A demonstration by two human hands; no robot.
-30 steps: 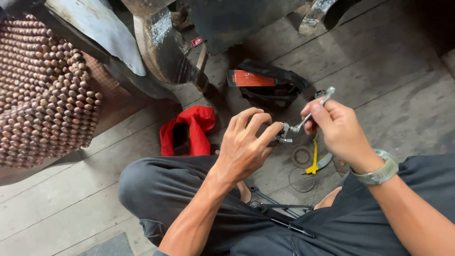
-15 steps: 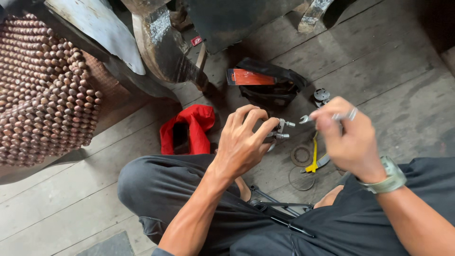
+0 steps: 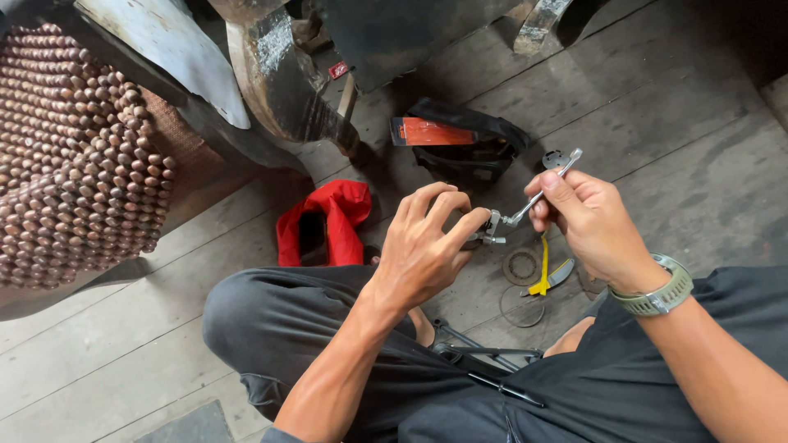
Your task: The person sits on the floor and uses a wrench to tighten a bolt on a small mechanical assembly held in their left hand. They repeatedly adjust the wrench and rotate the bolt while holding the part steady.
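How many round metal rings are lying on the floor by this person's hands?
2 that I can make out: a thicker ring just left of the yellow-handled tool, and a thin ring below it, nearer the knee. Others may be hidden under the right hand.

2 hands [image 3: 427, 246], 1 wrench [image 3: 538, 193], 1 red cloth [image 3: 328, 217], 1 black bag [image 3: 468, 143], 2 rings [image 3: 521, 267].

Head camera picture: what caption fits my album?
Left hand pinches a small metal part while right hand turns a wrench on it.
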